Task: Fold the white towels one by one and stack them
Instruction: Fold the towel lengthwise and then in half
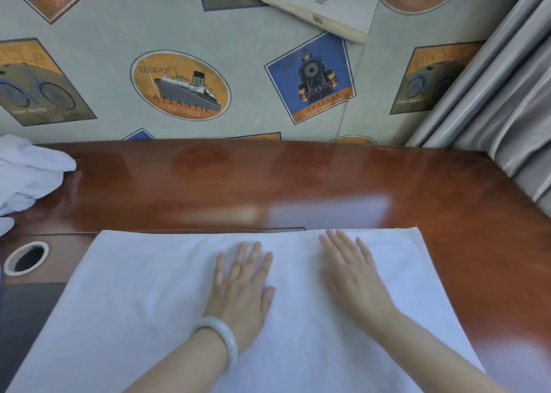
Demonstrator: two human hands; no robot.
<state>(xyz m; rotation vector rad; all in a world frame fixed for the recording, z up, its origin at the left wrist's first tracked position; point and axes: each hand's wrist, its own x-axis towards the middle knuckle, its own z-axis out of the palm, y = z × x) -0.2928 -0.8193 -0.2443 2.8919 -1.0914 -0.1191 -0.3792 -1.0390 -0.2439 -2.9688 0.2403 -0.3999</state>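
At the near edge of the worktop (298, 178) a white towel (143, 297) lies flat, left hand (241, 288) and right hand (354, 276) pressing it with straight fingers, gripping nothing. Smoothing, I judge; next, pinch an edge to fold. Crumpled towels (26, 169) lie at the left edge. Glossy reddish wood; printed wall (238, 79), grey curtain (492, 94) behind.

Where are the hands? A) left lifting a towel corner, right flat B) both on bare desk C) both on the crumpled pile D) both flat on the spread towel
D: the left hand and right hand lie palm-down, fingers straight, on the spread towel; the crumpled pile sits apart at the far left.
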